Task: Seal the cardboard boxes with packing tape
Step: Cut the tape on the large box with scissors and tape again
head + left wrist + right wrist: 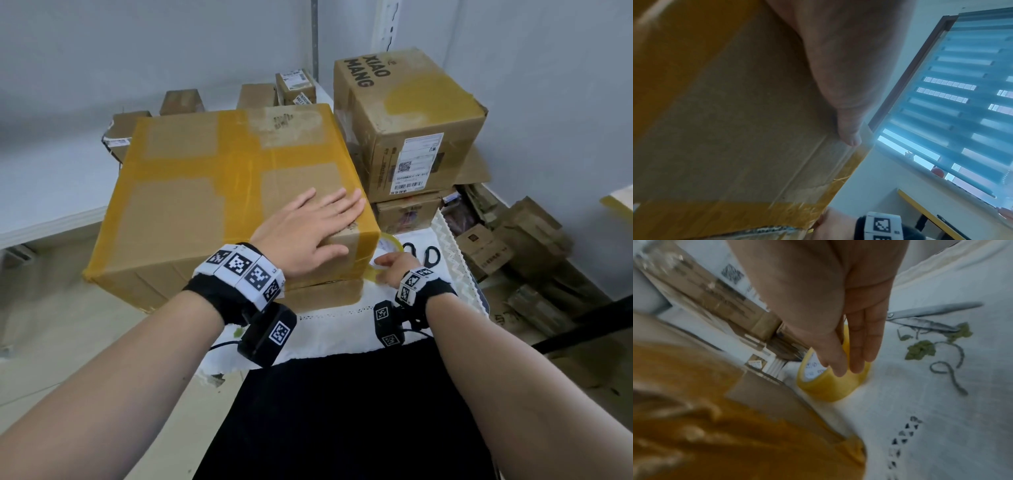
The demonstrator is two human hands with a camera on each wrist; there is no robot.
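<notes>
On the taped box [219,192], left fingers [329,205] flat; right fingers [863,344] straight, touching tape roll [830,384].

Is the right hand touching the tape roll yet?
Touching. In the right wrist view the right hand reaches down with straight fingers lying against the yellow tape roll; no gap shows, and they have not curled round it.

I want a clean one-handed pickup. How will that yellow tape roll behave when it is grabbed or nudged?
The tape roll stands on edge on the white cloth, so a nudge may roll or topple it. Probably rigid and light; the right hand reaches it with straight fingers.
</notes>
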